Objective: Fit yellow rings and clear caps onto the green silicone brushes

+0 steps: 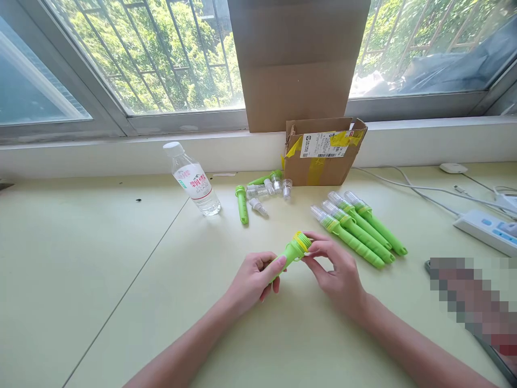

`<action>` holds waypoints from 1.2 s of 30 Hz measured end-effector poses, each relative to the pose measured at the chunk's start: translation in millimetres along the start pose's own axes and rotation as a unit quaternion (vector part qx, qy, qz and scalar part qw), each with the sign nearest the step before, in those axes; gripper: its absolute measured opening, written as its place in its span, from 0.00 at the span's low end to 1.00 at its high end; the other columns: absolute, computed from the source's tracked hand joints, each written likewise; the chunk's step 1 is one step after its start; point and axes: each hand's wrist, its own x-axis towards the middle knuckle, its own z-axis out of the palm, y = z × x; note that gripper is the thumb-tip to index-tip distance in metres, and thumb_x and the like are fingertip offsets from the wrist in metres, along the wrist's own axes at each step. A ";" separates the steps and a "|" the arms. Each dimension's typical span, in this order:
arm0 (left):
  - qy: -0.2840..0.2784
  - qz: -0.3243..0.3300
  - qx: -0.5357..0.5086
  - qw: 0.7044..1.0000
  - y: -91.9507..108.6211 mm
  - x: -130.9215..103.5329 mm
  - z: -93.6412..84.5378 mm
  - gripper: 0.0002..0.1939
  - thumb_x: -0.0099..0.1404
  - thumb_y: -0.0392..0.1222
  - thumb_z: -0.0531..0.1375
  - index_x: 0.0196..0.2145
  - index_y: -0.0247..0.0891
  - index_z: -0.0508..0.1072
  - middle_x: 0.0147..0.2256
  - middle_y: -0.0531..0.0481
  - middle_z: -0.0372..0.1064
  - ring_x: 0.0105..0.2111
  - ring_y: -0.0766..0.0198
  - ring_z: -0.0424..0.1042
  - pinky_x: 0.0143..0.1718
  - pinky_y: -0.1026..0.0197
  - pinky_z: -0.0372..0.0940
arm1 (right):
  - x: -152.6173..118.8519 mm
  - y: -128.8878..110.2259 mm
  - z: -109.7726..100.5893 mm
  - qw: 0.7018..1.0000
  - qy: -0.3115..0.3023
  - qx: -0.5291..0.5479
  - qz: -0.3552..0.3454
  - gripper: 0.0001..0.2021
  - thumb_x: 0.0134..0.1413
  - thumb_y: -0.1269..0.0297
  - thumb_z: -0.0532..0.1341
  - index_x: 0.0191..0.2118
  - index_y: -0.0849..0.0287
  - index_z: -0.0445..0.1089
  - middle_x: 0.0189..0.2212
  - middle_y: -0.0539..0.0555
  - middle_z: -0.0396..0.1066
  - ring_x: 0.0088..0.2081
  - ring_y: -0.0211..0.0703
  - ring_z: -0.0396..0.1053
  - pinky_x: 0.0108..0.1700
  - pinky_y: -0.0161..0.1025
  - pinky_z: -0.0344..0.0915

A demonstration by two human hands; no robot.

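My left hand point(258, 277) is closed around a green ribbed plastic handle point(291, 254), tilted with its threaded end up to the right. A yellow ring point(301, 241) sits around that threaded end. The fingers of my right hand point(332, 264) are bent and pinch at the ring; their tips are partly hidden behind the end. To the right lie several green handles with clear caps point(359, 233), side by side. Farther back are a loose green handle point(242, 205), another green handle point(260, 179), and several clear plastic caps point(259, 207), one standing upright.
A water bottle point(194, 180) stands at the back left. An opened cardboard box point(323, 156) rests near the window wall. White cables point(420, 186) and a power strip point(487, 230) lie at the right. A blurred-out flat device point(472, 318) is at the right edge.
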 end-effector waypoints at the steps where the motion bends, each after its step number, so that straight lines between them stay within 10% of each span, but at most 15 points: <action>1: -0.001 0.001 0.000 1.000 -0.1 0.1 -0.3 0.22 0.64 0.59 0.53 0.29 0.36 0.69 0.18 0.55 0.64 0.13 0.75 0.53 0.16 0.69 0.49 | 0.2 -0.2 0.1 1.000 0.000 0.000 -0.002 0.08 0.56 0.76 0.60 0.39 0.56 0.65 0.47 0.59 0.70 0.45 0.47 0.72 0.36 0.43 0.75; 8: -0.006 0.009 0.006 1.000 -2.4 0.1 1.0 0.22 0.65 0.58 0.52 0.30 0.35 0.69 0.19 0.55 0.64 0.13 0.76 0.52 0.15 0.69 0.50 | 0.8 -0.2 -0.3 1.000 -0.013 0.008 -0.001 0.08 0.55 0.77 0.60 0.38 0.56 0.65 0.48 0.60 0.71 0.46 0.49 0.72 0.39 0.44 0.74; 18: 0.131 0.055 -0.028 0.989 -3.5 0.2 9.6 0.15 0.53 0.50 0.66 0.30 0.37 0.68 0.26 0.56 0.65 0.20 0.73 0.64 0.19 0.69 0.61 | -1.8 5.1 0.5 0.999 -0.006 -0.007 0.031 0.07 0.55 0.74 0.61 0.37 0.56 0.65 0.48 0.58 0.72 0.43 0.48 0.74 0.38 0.43 0.75; 36: 0.048 0.006 -0.066 0.997 3.7 0.2 3.4 0.17 0.60 0.53 0.60 0.34 0.35 0.71 0.32 0.47 0.73 0.23 0.68 0.70 0.22 0.67 0.61 | -0.8 4.5 0.1 1.000 -0.004 -0.005 0.021 0.06 0.55 0.74 0.61 0.38 0.56 0.66 0.47 0.59 0.72 0.43 0.47 0.74 0.38 0.43 0.75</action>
